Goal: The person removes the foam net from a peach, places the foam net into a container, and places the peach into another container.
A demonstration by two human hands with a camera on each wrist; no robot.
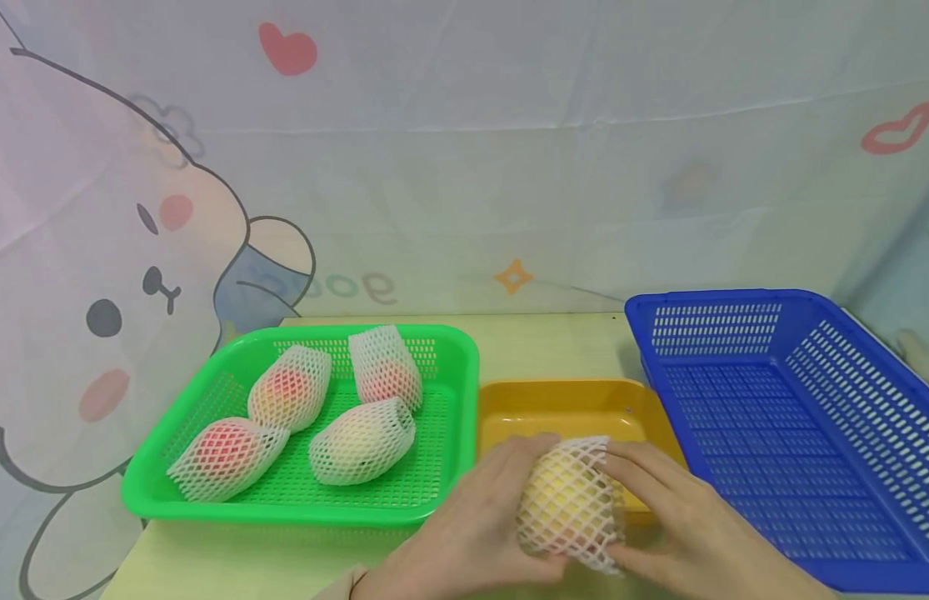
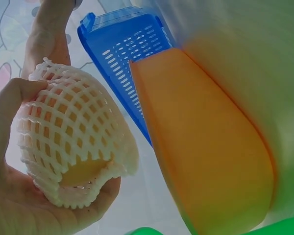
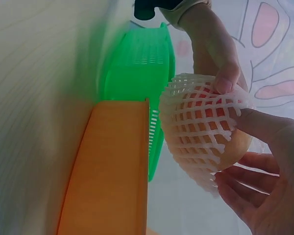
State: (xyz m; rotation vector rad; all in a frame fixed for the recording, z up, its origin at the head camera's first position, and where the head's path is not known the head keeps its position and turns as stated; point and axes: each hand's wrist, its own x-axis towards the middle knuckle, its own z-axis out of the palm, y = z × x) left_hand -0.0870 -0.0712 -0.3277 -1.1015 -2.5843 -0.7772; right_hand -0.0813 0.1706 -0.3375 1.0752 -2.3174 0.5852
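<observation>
A peach (image 1: 557, 493) in a white foam net (image 2: 71, 115) is held up in front of the orange tray. My left hand (image 1: 482, 517) grips it from the left, thumb on the near side in the left wrist view. On the other side, my right hand (image 1: 677, 508) pinches the open edge of the net between thumb and fingers. Part of the bare fruit shows at that edge in the right wrist view, with a red patch under the mesh. The fruit's underside is hidden in the head view.
To the left, a green basket (image 1: 299, 514) holds several netted peaches (image 1: 362, 442). The orange tray (image 1: 561, 390) stands between it and a blue basket (image 1: 779, 467) at the right. A printed curtain (image 1: 464, 167) hangs behind the pale table (image 1: 546, 342).
</observation>
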